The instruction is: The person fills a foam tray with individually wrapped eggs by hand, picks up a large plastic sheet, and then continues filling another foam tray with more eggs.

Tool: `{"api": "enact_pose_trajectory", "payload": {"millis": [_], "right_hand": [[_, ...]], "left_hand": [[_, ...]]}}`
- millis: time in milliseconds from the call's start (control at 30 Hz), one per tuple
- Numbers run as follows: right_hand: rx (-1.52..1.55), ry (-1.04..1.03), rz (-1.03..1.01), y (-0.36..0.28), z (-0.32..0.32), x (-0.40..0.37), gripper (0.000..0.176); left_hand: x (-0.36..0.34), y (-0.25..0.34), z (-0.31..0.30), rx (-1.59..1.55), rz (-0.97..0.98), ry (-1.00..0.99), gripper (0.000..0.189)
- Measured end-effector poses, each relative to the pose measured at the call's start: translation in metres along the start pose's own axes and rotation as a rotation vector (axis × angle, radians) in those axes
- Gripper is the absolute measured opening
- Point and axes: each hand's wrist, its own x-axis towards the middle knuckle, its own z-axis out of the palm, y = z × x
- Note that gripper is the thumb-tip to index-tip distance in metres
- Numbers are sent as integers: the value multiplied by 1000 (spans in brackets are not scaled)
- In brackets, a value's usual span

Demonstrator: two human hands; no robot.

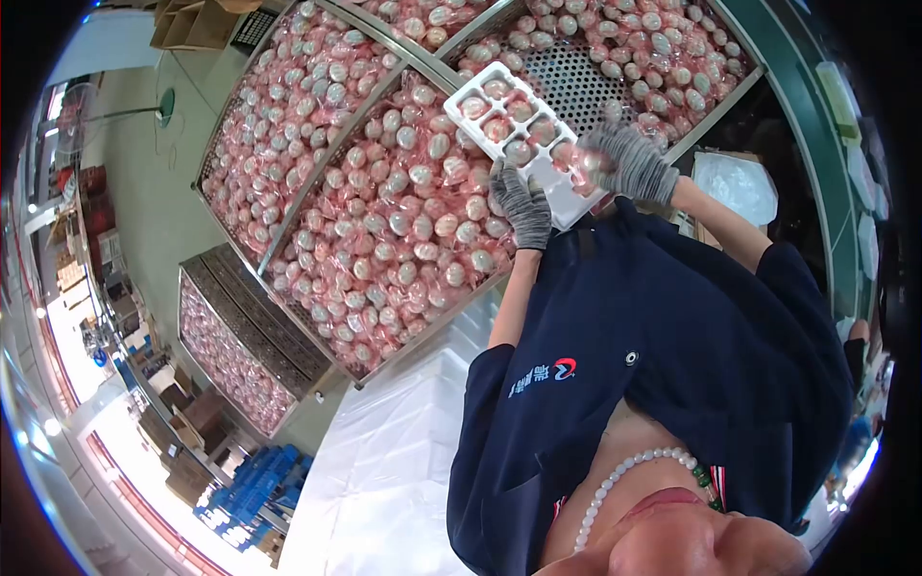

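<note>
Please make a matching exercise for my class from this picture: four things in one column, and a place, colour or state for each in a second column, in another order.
Column 1
1. Tray
2. Left hand
3. Crates
4. Necklace

Column 2
A. Blue, piled at the lower left of the picture
B. Pale beads, worn around the neck
C. White, with wrapped balls in its pockets
D. In a striped grey glove, at the edge of something white

Right pairs: 1-C, 2-D, 3-A, 4-B
</note>
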Motion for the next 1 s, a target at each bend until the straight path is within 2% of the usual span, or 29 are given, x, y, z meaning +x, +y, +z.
{"api": "enact_pose_trajectory", "payload": {"millis": [67, 100, 200, 267, 333, 367, 400, 467, 533, 600, 667, 733, 800, 867, 900, 933, 1000], "right_hand": [[-147, -25, -222, -16, 15, 2, 43], [-268, 10, -269, -13, 33, 5, 45], [-384, -88, -218, -36, 48, 19, 43], [-391, -99, -267, -36, 63, 29, 42], [-289, -47, -147, -27, 80, 39, 44], [-217, -77, -51, -23, 76, 39, 51], [-223, -80, -59, -18, 72, 40, 51], [-96, -226, 119, -21, 58, 47, 54], [-120, -312, 187, -22, 56, 53, 56], [-393, -326, 79, -4, 72, 60, 57], [-389, -294, 64, -17, 70, 63, 55], [-181, -212, 70, -22, 68, 61, 55], [-152, -150, 24, -2, 72, 53, 58], [-179, -4, -415, 12, 72, 46, 61], [-316, -71, -427, 18, 72, 41, 58], [-316, -73, -425, 19, 73, 42, 58], [-313, -193, -229, 24, 73, 44, 54]], "left_hand": [[0, -2, 0, -25, 4, -7, 53], [0, -5, -1, 7, 16, -30, 55], [0, 1, -5, 99, 39, -18, 58], [-3, -14, 5, 22, 30, -55, 61], [-1, -14, 9, -118, -4, -8, 63], [-1, -15, 3, -16, -16, -63, 63], [1, -15, 2, -18, -18, -54, 63], [2, -14, 1, 14, 41, -93, 64], [0, -10, 4, 45, -24, -81, 68], [2, -7, 5, 41, -10, -95, 71], [4, -6, 5, 15, -7, -92, 71], [5, -8, 0, -16, -15, -91, 71], [3, -7, 0, 15, -77, -124, 69], [1, -9, 2, 86, -87, -131, 68], [1, -10, 3, 35, -90, -149, 69], [1, -10, 1, 35, -92, -150, 69], [4, -10, -4, -9, -29, -153, 72]]}}
